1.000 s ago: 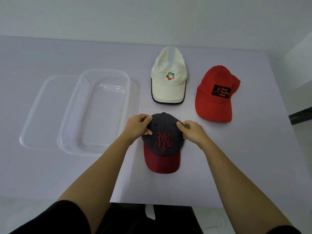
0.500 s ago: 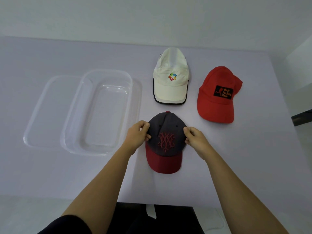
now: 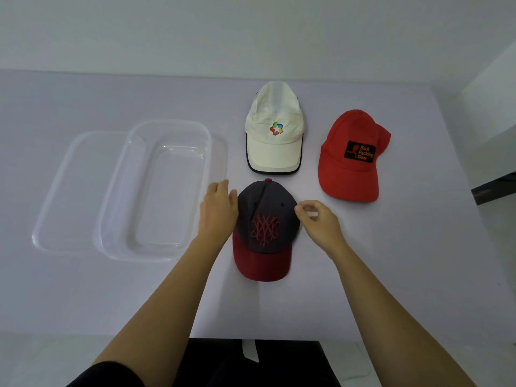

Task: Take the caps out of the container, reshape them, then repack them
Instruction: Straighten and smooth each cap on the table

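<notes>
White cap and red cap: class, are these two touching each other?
Apart. The head view shows a strip of bare table between the white cap and the red cap.

Left hand point(image 3: 218, 210) and right hand point(image 3: 319, 223) on either side of the dark cap point(image 3: 266, 210).

"Back Packing Gear" on red cap point(image 3: 352, 155)

We look through one wide-angle camera worn on the head, facing forward and steeply down onto the table point(image 3: 405, 261). It sits near: our forearms point(image 3: 167, 297) enter from the bottom edge, the wall point(image 3: 251, 32) closes the top.
</notes>
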The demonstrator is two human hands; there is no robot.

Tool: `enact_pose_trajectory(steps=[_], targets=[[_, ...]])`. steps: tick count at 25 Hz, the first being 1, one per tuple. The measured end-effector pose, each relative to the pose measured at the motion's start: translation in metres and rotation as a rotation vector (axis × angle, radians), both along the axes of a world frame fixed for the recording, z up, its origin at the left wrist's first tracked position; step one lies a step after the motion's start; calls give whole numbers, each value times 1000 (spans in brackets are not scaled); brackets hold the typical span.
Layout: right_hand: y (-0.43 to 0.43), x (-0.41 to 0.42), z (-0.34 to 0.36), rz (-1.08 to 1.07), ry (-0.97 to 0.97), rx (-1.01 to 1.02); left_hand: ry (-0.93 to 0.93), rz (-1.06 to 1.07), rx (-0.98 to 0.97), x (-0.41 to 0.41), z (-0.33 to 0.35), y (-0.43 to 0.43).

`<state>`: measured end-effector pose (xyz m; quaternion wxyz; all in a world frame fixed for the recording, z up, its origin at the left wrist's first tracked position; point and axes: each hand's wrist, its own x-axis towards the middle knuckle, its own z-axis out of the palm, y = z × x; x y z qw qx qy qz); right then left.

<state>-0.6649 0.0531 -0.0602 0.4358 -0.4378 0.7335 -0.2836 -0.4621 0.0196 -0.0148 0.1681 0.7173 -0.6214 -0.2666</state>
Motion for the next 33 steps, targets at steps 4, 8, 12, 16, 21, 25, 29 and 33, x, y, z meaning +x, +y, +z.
enact_pose_trajectory(steps=[4,8,12,16,21,25,29,33], targets=[[-11,-32,17,-80,172,-328,58,-80,-411,-42,35,-18],[-28,-82,15,-43,473,-319,102,-391,-269,-112,24,-29],[-41,-135,-17,111,527,-32,-8,-625,26,-167,-29,-43],[-43,-157,-30,348,532,110,-117,-690,134,-200,-68,-46],[-30,-154,-43,259,585,-83,-112,-620,101,-221,-88,-35],[-30,-162,-39,53,581,-28,-92,-645,93,-223,-76,-17],[-16,-149,-35,60,682,-231,-39,-509,30,-219,-64,-28],[-10,-150,-23,-24,554,-241,-33,-520,-120,-219,-56,-13]])
